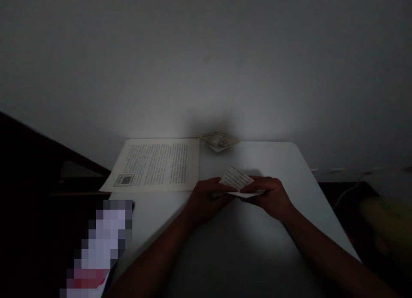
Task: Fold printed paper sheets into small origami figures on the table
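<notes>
A small folded sheet of printed paper (236,178) is held above the white table (267,156), one hand at each side. My left hand (207,199) pinches its left side, thumb on top. On the right side, my right hand (270,195) grips it the same way, and the two thumbs come close together near the middle fold. The paper's upper part stands up as a pointed flap with lines of print. Fingers beneath the paper are mostly hidden.
A flat printed sheet (161,165) with a square code lies at the table's back left. Against the wall (206,66) sits a diamond-shaped folded paper piece (219,141). A blurred-out bright screen (103,242) is at the left edge. A yellowish object (386,221) stands right of the table.
</notes>
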`<state>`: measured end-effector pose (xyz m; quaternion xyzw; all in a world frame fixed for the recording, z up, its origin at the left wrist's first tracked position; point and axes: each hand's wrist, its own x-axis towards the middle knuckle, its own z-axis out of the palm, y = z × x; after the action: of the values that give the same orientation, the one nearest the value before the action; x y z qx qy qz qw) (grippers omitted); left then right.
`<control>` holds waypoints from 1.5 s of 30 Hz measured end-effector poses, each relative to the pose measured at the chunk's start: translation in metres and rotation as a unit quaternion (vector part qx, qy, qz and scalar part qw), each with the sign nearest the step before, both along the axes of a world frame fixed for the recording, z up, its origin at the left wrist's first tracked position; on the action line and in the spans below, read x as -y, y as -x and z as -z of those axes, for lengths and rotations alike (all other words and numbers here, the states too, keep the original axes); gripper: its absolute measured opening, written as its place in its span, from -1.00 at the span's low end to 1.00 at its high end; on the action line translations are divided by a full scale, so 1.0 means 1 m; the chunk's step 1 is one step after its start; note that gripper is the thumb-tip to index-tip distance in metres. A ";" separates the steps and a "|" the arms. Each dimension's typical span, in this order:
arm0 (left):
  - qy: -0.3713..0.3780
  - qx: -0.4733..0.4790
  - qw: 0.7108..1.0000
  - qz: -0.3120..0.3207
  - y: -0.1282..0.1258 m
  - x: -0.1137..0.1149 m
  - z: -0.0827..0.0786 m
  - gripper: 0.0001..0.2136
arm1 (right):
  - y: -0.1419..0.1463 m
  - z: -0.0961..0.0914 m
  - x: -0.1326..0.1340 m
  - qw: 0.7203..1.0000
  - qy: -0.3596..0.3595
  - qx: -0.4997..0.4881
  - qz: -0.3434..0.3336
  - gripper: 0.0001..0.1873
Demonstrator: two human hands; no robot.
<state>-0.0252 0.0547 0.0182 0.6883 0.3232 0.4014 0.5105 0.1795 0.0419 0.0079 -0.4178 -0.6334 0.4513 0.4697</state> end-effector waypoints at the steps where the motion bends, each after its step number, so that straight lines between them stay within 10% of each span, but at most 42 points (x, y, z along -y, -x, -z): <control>1: 0.004 -0.005 1.000 -0.003 0.000 0.000 -0.001 -0.86 | 0.001 -0.001 0.000 1.000 0.010 -0.001 0.000 -0.86; 15: 0.093 0.025 0.984 -0.149 -0.002 -0.002 -0.003 -0.85 | -0.004 0.002 -0.005 0.986 0.053 -0.136 0.078 -0.84; 45: 0.050 0.029 0.965 -0.257 -0.006 0.004 -0.001 -0.81 | 0.009 -0.004 0.002 0.974 -0.022 -0.048 0.220 -0.91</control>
<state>-0.0193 0.0508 0.0190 0.5442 0.4937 0.5221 0.4331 0.1701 0.0398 0.0122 -0.5142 -0.5123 0.3425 0.5966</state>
